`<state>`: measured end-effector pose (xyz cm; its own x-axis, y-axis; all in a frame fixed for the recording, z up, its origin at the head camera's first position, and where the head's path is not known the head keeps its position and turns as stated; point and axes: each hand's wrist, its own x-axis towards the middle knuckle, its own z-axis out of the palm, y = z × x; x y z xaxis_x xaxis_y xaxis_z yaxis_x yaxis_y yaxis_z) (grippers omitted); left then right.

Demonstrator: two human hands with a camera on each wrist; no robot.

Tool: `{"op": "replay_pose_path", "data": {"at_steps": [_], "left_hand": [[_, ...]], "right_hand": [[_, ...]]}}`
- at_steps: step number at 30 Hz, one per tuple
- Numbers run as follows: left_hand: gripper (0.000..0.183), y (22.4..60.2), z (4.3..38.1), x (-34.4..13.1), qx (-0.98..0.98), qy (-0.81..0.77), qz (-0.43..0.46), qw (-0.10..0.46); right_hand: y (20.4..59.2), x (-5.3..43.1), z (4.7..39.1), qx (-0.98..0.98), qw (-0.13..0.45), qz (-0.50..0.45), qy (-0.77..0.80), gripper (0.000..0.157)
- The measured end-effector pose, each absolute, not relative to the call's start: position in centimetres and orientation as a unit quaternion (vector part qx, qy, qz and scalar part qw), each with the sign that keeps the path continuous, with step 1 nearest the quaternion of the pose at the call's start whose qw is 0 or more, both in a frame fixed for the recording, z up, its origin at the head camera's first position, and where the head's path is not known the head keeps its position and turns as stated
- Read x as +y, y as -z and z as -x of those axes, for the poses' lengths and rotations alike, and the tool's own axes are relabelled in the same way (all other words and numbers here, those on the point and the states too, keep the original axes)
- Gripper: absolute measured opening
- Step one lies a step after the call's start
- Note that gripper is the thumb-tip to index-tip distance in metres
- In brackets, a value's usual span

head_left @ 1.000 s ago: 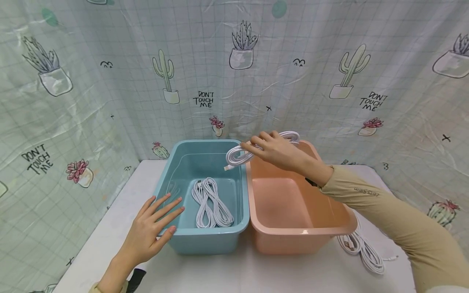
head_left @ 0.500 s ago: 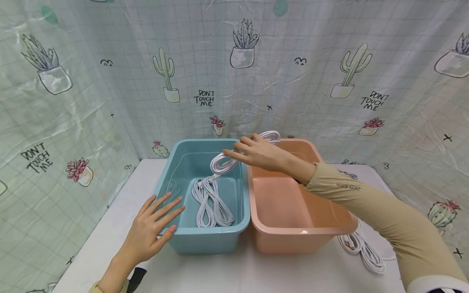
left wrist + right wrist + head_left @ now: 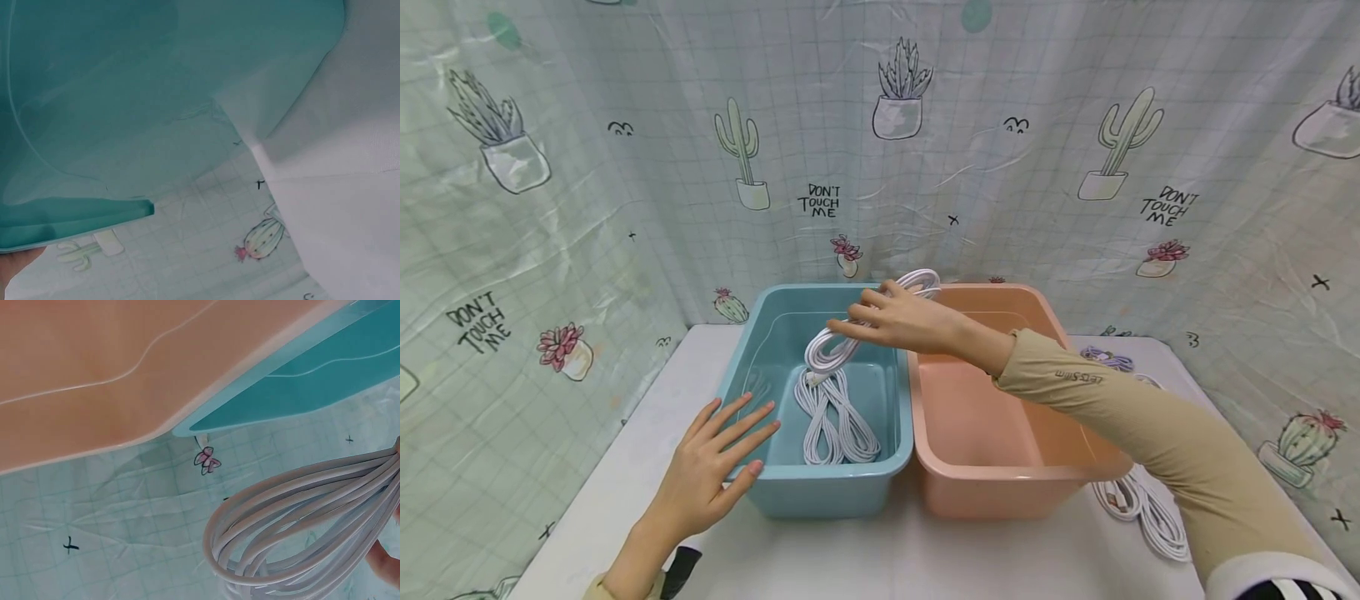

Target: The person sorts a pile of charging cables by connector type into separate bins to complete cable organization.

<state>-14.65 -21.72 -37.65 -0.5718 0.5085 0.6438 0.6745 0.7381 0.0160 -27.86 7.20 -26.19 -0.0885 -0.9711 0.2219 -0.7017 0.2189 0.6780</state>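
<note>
My right hand [image 3: 906,321] grips a coiled white USB cable [image 3: 827,354] by its middle, above the blue bin [image 3: 823,472]. One looped end hangs down toward the bin's inside; the other loop [image 3: 281,525] shows large in the right wrist view. On the bin's floor lies another bundled white cable [image 3: 853,425], folded into two loops. My left hand [image 3: 707,471] rests at the near left rim of the blue bin, fingers spread and straight. Only a small part of the left hand [image 3: 17,265] shows in the left wrist view.
An orange bin [image 3: 985,473] stands against the blue one on the right. More white cables [image 3: 1153,517] lie on the table to its right, with a purplish cable bundle [image 3: 1108,358] farther back. A printed curtain [image 3: 1000,167] surrounds the table.
My right hand has carried the white cable leftward and slightly down, from over the line between the bins to over the blue bin. My left hand has stayed put.
</note>
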Motion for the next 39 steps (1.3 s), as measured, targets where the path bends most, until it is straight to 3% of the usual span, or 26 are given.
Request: {"op": "replay_pose_path", "data": {"at_steps": [17, 39], "left_hand": [[0.039, 37.7, 14.6, -21.8, -0.877, 0.130, 0.338, 0.315], [0.038, 37.8, 14.7, -21.7, -0.870, 0.137, 0.342, 0.328]], "right_hand": [[27.2, 5.2, 27.9, -0.676, 0.290, -0.629, 0.254, 0.046], [28.1, 5.7, 28.8, -0.646, 0.326, -0.623, 0.296, 0.044]]}}
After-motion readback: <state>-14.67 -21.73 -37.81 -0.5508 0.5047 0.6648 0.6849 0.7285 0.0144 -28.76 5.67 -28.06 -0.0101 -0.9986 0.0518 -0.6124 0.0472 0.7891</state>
